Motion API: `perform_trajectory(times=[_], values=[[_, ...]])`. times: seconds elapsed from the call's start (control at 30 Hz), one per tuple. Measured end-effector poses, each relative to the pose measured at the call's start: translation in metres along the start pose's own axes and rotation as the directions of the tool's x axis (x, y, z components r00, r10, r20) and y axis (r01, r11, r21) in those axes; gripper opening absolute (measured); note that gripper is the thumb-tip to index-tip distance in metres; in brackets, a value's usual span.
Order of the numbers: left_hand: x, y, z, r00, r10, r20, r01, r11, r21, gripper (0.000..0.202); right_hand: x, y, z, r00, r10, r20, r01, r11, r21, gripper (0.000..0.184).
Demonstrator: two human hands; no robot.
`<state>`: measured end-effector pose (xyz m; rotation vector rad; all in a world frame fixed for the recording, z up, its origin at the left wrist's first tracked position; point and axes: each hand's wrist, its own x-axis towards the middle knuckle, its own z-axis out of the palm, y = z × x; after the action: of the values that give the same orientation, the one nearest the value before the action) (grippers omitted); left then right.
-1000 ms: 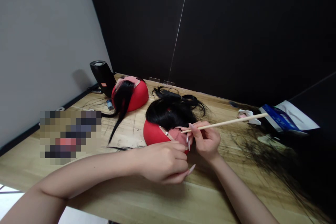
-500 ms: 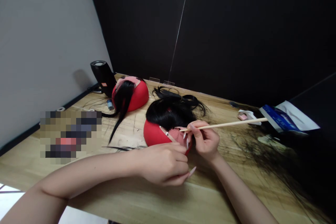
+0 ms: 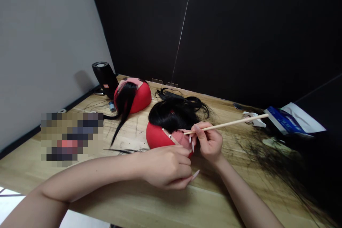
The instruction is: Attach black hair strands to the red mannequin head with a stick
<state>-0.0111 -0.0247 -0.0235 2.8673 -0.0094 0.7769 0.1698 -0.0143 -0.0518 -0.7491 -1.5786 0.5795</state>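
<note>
A red dome-shaped wig block (image 3: 155, 136) lies on the table in front of me. Long black hair (image 3: 171, 114) covers its far side, and a pink net patch (image 3: 179, 138) with pins along its pale edge shows nearer to me. My right hand (image 3: 210, 142) pinches a thin pale wooden stick (image 3: 235, 122), whose left tip is at the net. Curled with its back toward me, my left hand (image 3: 168, 167) rests against the near side of the block. Its fingertips are mostly hidden, so whatever they pinch cannot be made out.
Behind on the left are a second red block (image 3: 143, 98) with hair, a black cylindrical speaker (image 3: 104, 78) and a small thread spool (image 3: 112, 106). Loose hair (image 3: 267, 164) spreads on the right near a blue and white packet (image 3: 285, 121). Dark panels stand behind the table.
My right hand has shifted slightly, and the outer end of the wooden stick has swung a little up and left. My left hand and the block look unmoved.
</note>
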Motion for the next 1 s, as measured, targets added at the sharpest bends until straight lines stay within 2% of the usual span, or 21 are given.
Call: perform_trajectory(times=[0.27,0.63,0.8,1.0], values=[[0.001,0.0,0.0,1.0,0.003,-0.014,-0.003,1.0,0.002,0.032,-0.001,0.005,-0.001,0.999,0.025,-0.03,-0.025,1.0,0.001,0.012],[0.002,0.004,-0.005,1.0,0.003,0.031,-0.005,0.999,0.054,0.032,0.004,-0.003,-0.004,0.994,-0.072,0.088,0.073,0.997,-0.014,0.019],[0.003,0.005,-0.007,1.0,-0.001,0.028,-0.001,0.999,0.041,0.034,0.004,-0.002,-0.006,0.992,-0.034,0.123,0.029,0.999,0.035,0.02],[0.003,0.006,-0.011,0.999,-0.015,0.041,0.014,0.999,0.029,0.035,0.003,0.002,-0.005,0.994,0.03,0.102,-0.04,0.994,0.101,0.018]])
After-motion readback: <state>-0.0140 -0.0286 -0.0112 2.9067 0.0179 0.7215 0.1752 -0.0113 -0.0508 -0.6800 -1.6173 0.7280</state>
